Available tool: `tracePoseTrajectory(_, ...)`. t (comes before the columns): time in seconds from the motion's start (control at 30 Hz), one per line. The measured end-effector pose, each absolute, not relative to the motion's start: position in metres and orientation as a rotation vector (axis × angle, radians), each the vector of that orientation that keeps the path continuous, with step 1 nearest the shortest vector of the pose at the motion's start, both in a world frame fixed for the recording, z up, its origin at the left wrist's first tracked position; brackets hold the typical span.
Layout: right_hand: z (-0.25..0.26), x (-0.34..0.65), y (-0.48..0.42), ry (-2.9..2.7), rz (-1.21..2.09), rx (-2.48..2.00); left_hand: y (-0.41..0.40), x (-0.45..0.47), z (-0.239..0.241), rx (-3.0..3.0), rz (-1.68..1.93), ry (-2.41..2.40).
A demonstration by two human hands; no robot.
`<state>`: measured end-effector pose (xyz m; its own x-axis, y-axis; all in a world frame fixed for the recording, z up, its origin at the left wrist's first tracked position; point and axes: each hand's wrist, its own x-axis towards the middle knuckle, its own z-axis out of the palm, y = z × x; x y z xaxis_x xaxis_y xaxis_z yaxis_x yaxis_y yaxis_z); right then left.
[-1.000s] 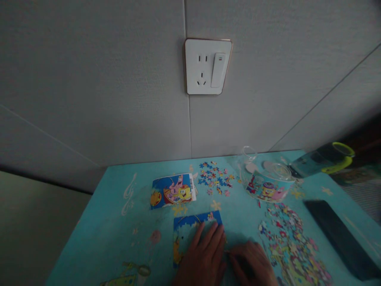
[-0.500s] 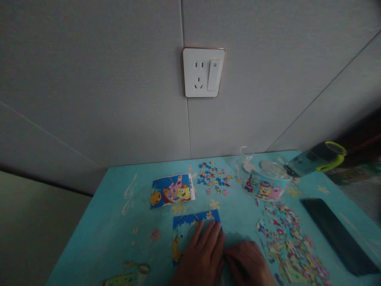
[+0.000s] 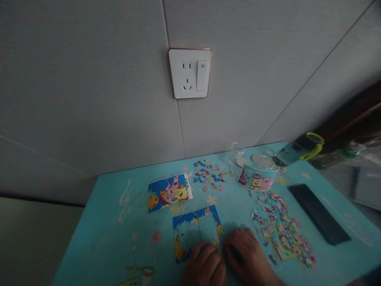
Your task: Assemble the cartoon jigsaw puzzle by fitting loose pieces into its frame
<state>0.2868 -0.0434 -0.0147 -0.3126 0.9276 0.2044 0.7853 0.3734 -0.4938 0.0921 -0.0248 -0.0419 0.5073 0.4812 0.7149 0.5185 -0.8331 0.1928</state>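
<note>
A partly assembled jigsaw puzzle (image 3: 195, 216) lies on the turquoise tabletop, its blue border joined along the top and sides while the middle shows the table surface. My left hand (image 3: 205, 264) rests at its lower edge with the fingers curled in; its fingertips and anything under them are hidden. Beside the lower right corner of the puzzle is my right hand (image 3: 248, 254), fingers bent and closed, and what they pinch, if anything, cannot be made out. Above the puzzle lies a picture card (image 3: 169, 192) with a cartoon sponge, a pink figure and a burger.
Loose puzzle pieces (image 3: 284, 228) spread to the right, with a smaller group (image 3: 210, 174) near the wall. A cartoon-printed clear tub (image 3: 257, 178), a bottle with a lime-green handle (image 3: 297, 149) and a dark flat strip (image 3: 318, 214) are at the right. A socket plate (image 3: 190, 73) is on the wall.
My left hand has drawn back from lying flat over the puzzle to its lower edge, fingers now curled, uncovering more of the border. My right hand stays beside the corner. The camera view has turned slightly.
</note>
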Motion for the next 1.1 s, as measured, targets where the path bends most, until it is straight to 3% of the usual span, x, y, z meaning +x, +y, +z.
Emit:
tracePoseTrajectory(0.6, -0.015, 0.289, -0.040, -2.095, 0.410, -1.432, -0.032, 0.092, -0.058, -2.671, -1.095, -0.714)
tracePoseTrajectory(1.1, -0.027, 0.304, -0.041, -2.034, 0.434, -1.411, -0.054, 0.053, 0.026, -2.913, -0.649, -0.837)
